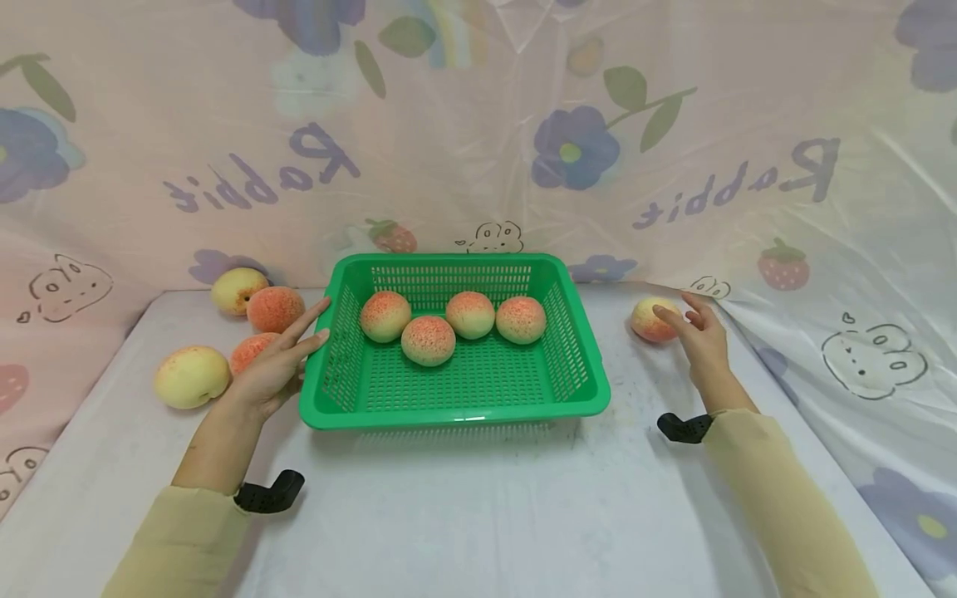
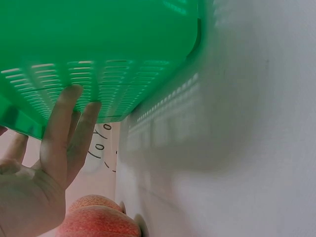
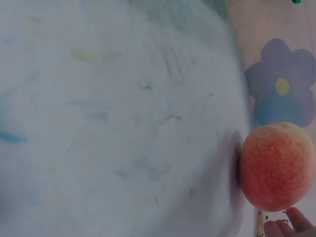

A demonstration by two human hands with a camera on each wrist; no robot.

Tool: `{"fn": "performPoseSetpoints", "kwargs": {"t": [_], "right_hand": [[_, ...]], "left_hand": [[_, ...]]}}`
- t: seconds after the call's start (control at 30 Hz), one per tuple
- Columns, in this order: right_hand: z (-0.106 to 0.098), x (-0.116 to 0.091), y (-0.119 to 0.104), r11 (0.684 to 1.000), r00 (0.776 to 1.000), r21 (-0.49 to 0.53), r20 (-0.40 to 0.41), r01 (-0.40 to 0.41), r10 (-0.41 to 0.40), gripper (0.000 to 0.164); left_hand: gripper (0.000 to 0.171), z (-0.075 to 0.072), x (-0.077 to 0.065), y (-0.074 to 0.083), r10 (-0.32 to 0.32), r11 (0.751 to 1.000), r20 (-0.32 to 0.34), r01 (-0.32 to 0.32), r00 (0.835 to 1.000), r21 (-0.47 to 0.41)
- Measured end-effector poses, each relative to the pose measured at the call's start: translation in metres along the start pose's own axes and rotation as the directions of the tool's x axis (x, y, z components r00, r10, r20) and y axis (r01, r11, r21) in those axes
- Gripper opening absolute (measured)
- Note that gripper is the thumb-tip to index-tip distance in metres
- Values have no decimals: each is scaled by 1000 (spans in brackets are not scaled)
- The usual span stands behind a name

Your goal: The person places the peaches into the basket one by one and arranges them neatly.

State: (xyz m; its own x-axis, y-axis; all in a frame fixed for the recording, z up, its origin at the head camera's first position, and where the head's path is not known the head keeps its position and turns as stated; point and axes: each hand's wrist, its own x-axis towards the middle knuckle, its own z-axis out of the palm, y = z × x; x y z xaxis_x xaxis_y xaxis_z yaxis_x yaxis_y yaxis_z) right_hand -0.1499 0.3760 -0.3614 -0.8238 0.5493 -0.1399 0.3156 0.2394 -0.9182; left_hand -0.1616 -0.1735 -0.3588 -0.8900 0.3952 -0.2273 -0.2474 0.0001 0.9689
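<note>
A green plastic basket (image 1: 456, 415) stands mid-table with several red-and-yellow peaches (image 1: 429, 340) in it. At its left rim, my left hand (image 1: 272, 370) holds on, two fingertips at the top edge and other fingers against the slotted outer wall (image 2: 116, 94). My right hand (image 1: 703, 336) is at a single peach (image 1: 652, 320) on the right of the table, thumb overlapping it and fingers spread at its far side. In the right wrist view, fingertips (image 3: 291, 222) show just beside that peach (image 3: 276, 165), not wrapped round it.
Left of the basket lie two reddish peaches (image 1: 275, 310) and two yellow ones (image 1: 192, 377), some partly behind the left hand. A printed cloth (image 1: 449, 166) hangs along the back and sides of the white table (image 1: 463, 515). Black wrist mounts (image 1: 269, 492) sit at both cuffs.
</note>
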Motion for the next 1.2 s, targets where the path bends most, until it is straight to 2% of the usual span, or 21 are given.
{"fn": "performPoseSetpoints", "kwargs": {"t": [0.33,0.6,0.9,1.0,1.2], "right_hand": [[11,15,8,988,991,82,41,-132,129,87],[20,25,17,994,994,-1,-9,-108,108,87],[22,21,19,994,995,-25,-8,-105,104,87],[21,19,19,993,993,-22,-4,-118,118,86],[19,14,18,987,988,57,29,-153,152,85]], "left_hand": [[66,-1,1,-2,2,1000,3,-2,1000,-7],[65,-3,1,-4,21,1000,10,-21,1000,-5],[65,-4,1,-4,20,1000,11,-19,1000,-12],[66,-3,1,-3,15,1000,11,-15,1000,-14],[65,-1,1,-3,8,1000,4,-8,1000,-17]]}}
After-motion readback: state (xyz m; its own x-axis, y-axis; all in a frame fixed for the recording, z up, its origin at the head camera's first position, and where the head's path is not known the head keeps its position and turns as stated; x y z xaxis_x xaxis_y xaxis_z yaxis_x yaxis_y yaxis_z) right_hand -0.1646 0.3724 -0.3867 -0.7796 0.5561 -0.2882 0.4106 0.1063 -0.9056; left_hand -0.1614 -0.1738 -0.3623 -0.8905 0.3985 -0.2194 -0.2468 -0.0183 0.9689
